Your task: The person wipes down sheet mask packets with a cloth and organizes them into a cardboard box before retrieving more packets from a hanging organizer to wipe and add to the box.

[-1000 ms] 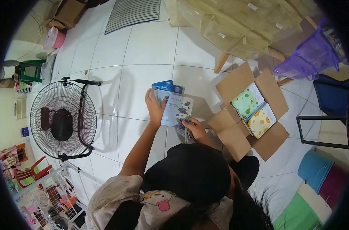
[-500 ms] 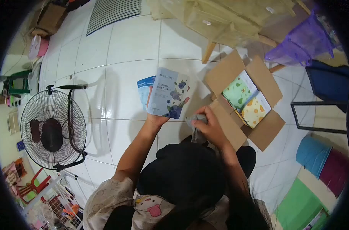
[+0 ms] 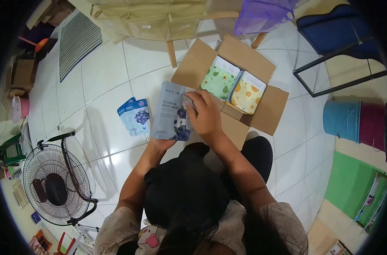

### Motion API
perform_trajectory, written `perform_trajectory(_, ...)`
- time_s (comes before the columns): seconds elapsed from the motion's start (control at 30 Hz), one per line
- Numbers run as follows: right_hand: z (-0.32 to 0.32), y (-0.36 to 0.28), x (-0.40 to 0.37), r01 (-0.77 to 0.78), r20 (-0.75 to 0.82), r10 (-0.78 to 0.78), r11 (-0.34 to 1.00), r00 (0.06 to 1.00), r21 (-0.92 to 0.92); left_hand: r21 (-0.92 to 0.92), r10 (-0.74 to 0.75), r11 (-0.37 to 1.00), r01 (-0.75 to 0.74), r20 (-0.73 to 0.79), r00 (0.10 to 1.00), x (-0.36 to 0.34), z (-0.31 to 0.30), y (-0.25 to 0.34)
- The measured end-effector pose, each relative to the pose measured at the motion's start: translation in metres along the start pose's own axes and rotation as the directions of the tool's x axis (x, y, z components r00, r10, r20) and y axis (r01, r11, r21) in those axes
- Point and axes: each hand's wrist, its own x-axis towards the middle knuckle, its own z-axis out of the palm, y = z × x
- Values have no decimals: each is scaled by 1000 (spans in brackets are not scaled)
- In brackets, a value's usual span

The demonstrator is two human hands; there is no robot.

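Observation:
My left hand [image 3: 163, 143] holds a grey-blue sheet mask packet [image 3: 170, 112] with blueberry pictures from below, its printed front facing up. Over the packet's upper right edge my right hand [image 3: 206, 114] is closed, fingertips against the front. A bit of grey cloth [image 3: 187, 100] shows at those fingertips, mostly hidden by the hand. Two blue sheet mask packets [image 3: 134, 117] lie overlapping on the floor, left of the held one.
An open cardboard box [image 3: 268, 121] on the tiled floor holds green avocado packets [image 3: 221, 78] and orange-patterned packets [image 3: 248, 94]. A black fan [image 3: 56, 182] stands at left. Beyond are a beige fabric organizer [image 3: 149, 19], a blue chair [image 3: 338, 34] and a blue bucket [image 3: 341, 121].
My right hand has risen from my lap with the grey cloth onto the held packet. The view has shifted, so the box appears further left and the floor packets show more fully.

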Motion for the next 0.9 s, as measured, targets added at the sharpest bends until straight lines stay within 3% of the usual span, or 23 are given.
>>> perform_trajectory(0.03,-2,0,-3,-51,19,50,997,999,63,-12,-3,1000,4,69,998,1,4,-2)
perform_trajectory(0.1,-5,-4,-21,22,85,-27,998,996,64,-37,-2,999,10,206,979,4,15,-9)
perform_trajectory(0.23,-1,-13,-56,169,253,-188,981,949,96,84,-47,996,41,71,996,15,16,-11)
perform_trajectory(0.33,-10,-4,-39,194,128,-196,981,972,25,54,-84,995,79,78,993,17,8,-18)
perform_trajectory(0.43,-16,-1,-9,-33,-45,34,999,998,17,-26,-142,989,144,74,987,17,14,-27)
perform_trajectory(0.5,-10,-3,-14,-16,-2,16,998,1000,61,-9,-126,992,127,8,992,18,21,-29)
perform_trajectory(0.7,2,-15,-48,64,183,-91,987,979,145,114,-148,985,126,215,965,26,-13,-15)
perform_trajectory(0.77,-5,-9,-33,50,157,-62,996,986,77,124,-125,985,121,21,992,23,-13,-24)
perform_trajectory(0.8,-6,-5,-25,-30,120,23,998,993,55,131,-112,984,121,-71,991,23,-7,-29)
perform_trajectory(0.87,-9,2,-8,-186,33,186,982,982,19,214,-68,973,91,-113,991,24,8,-35)
perform_trajectory(0.9,-8,4,-6,-167,7,167,986,986,19,257,-45,963,78,-130,990,24,20,-35)
